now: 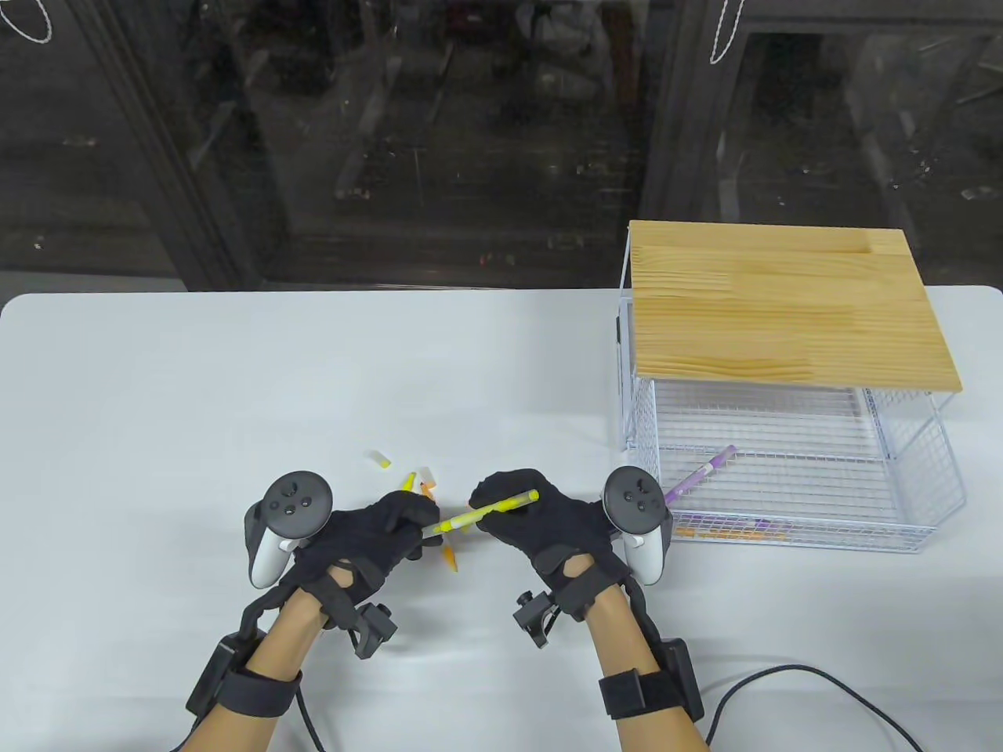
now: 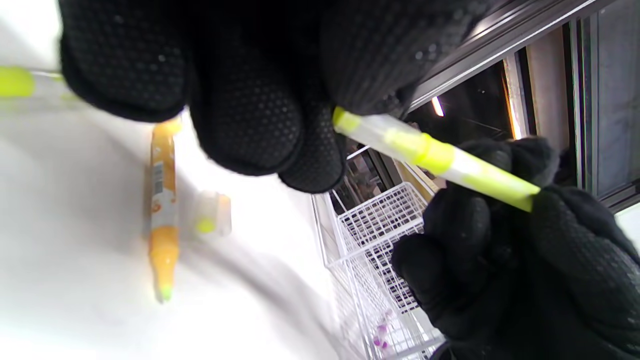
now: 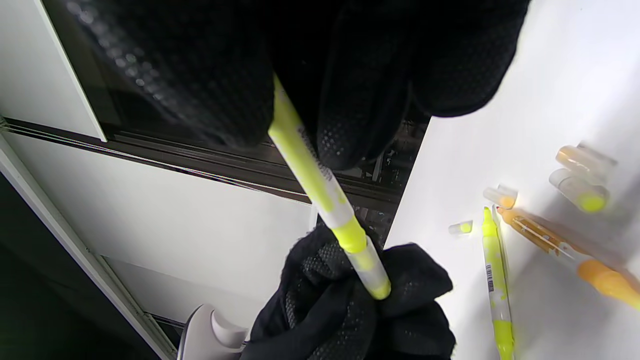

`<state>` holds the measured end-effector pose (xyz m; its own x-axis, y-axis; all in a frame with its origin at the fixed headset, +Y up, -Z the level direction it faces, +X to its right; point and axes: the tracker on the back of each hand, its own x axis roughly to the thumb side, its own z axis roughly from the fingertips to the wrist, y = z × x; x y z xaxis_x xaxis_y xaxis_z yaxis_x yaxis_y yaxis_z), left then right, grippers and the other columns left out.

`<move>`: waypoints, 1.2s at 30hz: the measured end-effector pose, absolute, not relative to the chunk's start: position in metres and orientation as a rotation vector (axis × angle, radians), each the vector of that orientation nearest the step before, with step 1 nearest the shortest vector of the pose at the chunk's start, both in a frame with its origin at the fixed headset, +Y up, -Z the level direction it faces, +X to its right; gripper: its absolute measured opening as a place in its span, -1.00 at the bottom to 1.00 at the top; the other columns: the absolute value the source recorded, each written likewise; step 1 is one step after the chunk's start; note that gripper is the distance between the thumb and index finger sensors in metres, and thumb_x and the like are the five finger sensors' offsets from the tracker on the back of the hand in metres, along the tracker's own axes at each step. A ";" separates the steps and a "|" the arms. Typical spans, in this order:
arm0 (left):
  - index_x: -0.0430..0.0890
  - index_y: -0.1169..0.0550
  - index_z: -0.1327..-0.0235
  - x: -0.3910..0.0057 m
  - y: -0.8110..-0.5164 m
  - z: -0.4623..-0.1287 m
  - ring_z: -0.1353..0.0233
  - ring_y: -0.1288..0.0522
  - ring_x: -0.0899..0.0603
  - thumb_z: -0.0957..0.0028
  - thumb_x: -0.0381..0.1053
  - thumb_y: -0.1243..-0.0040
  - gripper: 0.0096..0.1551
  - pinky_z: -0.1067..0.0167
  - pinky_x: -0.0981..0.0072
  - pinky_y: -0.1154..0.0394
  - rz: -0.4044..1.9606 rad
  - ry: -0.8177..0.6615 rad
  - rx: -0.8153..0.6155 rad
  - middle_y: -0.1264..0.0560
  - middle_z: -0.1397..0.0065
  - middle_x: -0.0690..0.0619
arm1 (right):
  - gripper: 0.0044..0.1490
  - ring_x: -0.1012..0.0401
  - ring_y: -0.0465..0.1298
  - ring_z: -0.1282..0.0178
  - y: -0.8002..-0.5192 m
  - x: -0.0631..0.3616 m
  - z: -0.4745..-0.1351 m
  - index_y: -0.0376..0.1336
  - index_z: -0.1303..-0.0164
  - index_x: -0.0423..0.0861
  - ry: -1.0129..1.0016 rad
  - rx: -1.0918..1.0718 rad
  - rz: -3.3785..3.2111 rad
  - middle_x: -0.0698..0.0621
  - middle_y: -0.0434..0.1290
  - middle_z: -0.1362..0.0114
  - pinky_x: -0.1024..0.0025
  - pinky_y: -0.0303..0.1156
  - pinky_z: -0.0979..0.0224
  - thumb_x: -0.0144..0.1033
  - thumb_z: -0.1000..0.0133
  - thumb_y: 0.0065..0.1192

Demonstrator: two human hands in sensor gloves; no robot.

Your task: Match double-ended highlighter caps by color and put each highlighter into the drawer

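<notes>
**Inspector:** Both hands hold one yellow highlighter [image 1: 487, 511] above the table [image 1: 157, 407]. The right hand [image 1: 541, 521] grips the barrel; the left hand [image 1: 376, 533] fingers [image 2: 260, 125] pinch its capped end.

**Onlooker:** The risk?

**Inspector:** Loose caps [image 3: 580, 192] of two colours lie mixed beside an orange highlighter [image 2: 162, 200]; a mismatch is likely. A crooked push could pop the cap off.

**Onlooker:** Surroundings?

**Inspector:** White table, dark glass behind. The wire drawer [image 1: 783, 470] stands open at right, a purple highlighter [image 1: 701, 474] inside.
</notes>
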<state>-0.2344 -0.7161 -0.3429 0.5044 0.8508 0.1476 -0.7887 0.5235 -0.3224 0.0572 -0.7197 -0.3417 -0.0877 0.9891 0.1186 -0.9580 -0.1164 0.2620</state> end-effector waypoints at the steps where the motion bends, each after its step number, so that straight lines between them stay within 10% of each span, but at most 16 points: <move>1: 0.11 -0.64 -0.13 -0.234 -0.716 -0.343 -0.01 -0.74 -0.15 0.16 -0.09 -0.31 -0.49 0.06 -0.12 -0.65 1.000 -0.309 -0.227 -0.79 -0.14 0.07 | -0.45 0.11 0.67 -0.15 -0.720 0.057 -0.342 0.39 -0.14 0.22 0.134 0.305 1.662 0.11 0.56 -0.35 0.04 0.51 -0.30 -0.18 0.08 0.57; 36: 0.04 -0.69 -0.07 -0.209 -0.704 -0.327 0.09 -0.72 -0.21 0.22 -0.09 -0.29 -0.49 0.06 -0.19 -0.64 0.842 -0.373 -0.102 -0.79 0.01 -0.04 | -0.45 0.15 0.75 0.03 -0.705 0.051 -0.339 0.49 -0.08 0.11 -0.045 0.378 1.834 0.04 0.69 -0.15 0.00 0.54 -0.26 -0.08 0.14 0.61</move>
<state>-0.2093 -0.7039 -0.3271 0.6058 0.7440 0.2820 -0.7086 0.6657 -0.2338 0.0508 -0.7054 -0.3388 -0.2451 0.9285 0.2790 -0.9410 -0.2971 0.1621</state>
